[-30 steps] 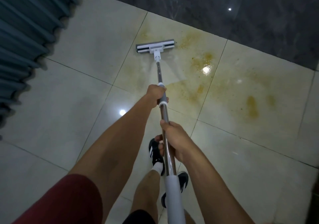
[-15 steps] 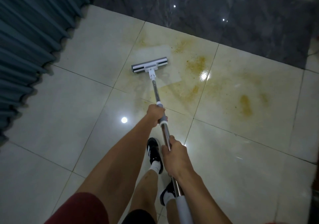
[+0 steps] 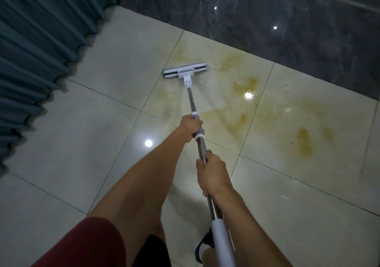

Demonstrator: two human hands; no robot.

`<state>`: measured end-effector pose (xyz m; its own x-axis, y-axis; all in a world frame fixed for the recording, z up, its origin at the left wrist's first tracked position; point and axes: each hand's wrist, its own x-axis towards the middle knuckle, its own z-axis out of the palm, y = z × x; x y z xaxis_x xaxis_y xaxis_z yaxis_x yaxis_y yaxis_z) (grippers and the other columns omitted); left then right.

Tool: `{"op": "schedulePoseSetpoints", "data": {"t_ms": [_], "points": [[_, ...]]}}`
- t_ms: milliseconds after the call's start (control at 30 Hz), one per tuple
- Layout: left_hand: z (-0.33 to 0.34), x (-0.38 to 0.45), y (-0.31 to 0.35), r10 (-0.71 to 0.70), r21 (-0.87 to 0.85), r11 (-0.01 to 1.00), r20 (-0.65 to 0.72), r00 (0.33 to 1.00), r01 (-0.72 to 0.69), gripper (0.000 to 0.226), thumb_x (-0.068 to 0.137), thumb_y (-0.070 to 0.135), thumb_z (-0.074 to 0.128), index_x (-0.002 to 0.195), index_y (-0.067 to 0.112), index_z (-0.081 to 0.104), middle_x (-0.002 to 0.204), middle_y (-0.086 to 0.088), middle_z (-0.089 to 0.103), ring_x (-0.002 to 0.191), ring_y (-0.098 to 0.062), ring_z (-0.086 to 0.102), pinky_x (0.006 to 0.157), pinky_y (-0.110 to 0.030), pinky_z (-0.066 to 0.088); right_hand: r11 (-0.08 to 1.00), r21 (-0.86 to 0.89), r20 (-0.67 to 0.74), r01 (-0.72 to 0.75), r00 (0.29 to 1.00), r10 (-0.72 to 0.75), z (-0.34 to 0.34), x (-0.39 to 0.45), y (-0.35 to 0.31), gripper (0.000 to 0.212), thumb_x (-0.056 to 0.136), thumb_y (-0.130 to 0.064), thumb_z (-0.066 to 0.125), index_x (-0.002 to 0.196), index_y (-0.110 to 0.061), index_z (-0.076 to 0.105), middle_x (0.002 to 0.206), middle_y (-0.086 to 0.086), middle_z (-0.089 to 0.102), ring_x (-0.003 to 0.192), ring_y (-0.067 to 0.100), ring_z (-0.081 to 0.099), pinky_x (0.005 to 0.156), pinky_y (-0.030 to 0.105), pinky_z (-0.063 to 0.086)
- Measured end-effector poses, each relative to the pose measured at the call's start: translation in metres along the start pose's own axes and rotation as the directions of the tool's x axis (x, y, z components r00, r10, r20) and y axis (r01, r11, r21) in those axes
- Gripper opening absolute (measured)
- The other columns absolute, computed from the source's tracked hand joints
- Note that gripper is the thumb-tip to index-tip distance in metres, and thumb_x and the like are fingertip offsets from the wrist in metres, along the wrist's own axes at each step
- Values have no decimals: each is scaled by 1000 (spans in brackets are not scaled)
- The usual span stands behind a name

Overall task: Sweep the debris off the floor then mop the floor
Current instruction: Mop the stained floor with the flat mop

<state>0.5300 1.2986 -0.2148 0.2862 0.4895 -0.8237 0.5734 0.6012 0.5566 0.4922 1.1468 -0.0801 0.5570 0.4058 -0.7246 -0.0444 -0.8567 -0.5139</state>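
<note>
You're standing on glossy cream floor tiles (image 3: 86, 135), mop head (image 3: 184, 73) flat on them at the far side, yellowish stains (image 3: 304, 141) smeared to its right, dark marble strip (image 3: 267, 20) beyond.

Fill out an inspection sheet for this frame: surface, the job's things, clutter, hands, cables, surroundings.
Surface: glossy pale tile floor, wet sheen, yellow-brown stains spread to the right of the mop.
Job's things: flat mop head flat on the tile at the stain's left edge; mop pole runs back to the person. No broom seen.
Clutter: fine specks within the stains; nothing else seen.
Hands: left hand closed on the pole's grey collar; right hand closed on the pole lower down.
Cables: nothing seen.
Surroundings: teal pleated curtain at left; dark marble strip beyond the tiles.
</note>
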Motion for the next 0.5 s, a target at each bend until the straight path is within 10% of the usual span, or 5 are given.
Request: {"op": "schedulePoseSetpoints", "data": {"t_ms": [500], "points": [[-93, 205, 246, 75, 30, 997, 10, 997, -75, 19, 89, -2, 68, 107, 1, 63, 93, -19, 65, 65, -33, 65, 78, -57, 60, 996, 68, -57, -57, 997, 60, 18, 225, -251, 17, 102, -25, 48, 107, -10, 55, 86, 11, 60, 53, 24, 54, 36, 30, 49]]}}
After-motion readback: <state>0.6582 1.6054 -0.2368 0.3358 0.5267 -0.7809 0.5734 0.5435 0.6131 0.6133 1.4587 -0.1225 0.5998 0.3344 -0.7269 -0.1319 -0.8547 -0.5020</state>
